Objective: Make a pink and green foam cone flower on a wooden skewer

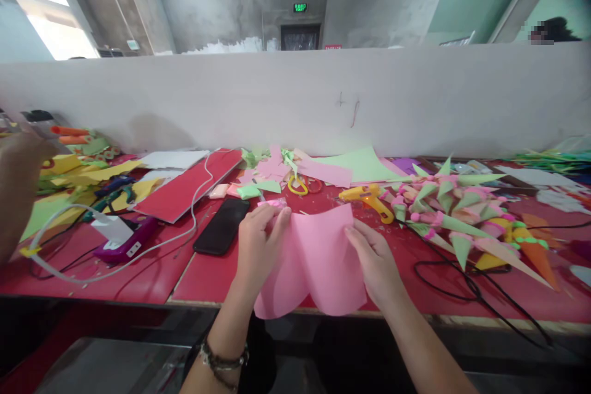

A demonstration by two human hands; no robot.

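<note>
A pink sheet of paper [330, 265] is held up over the table's front edge, creased down its middle with both halves bowing outward. My left hand [263, 243] pinches its upper left part between thumb and fingers. At the upper right edge, my right hand [372, 258] grips the same sheet, thumb in front. Just left of my left hand lies a black phone [222, 226]. A yellow glue gun [369, 198] rests beyond my right hand, and yellow-handled scissors [298, 184] lie behind the sheet.
Many small paper cones [446, 197] are heaped at right, beside a looping black cable [471, 286]. A purple power strip [132, 243] with a white charger [111, 229] sits left, near a red board [189, 188]. Another person's arm [21, 178] reaches in at far left. A white partition [258, 98] stands behind.
</note>
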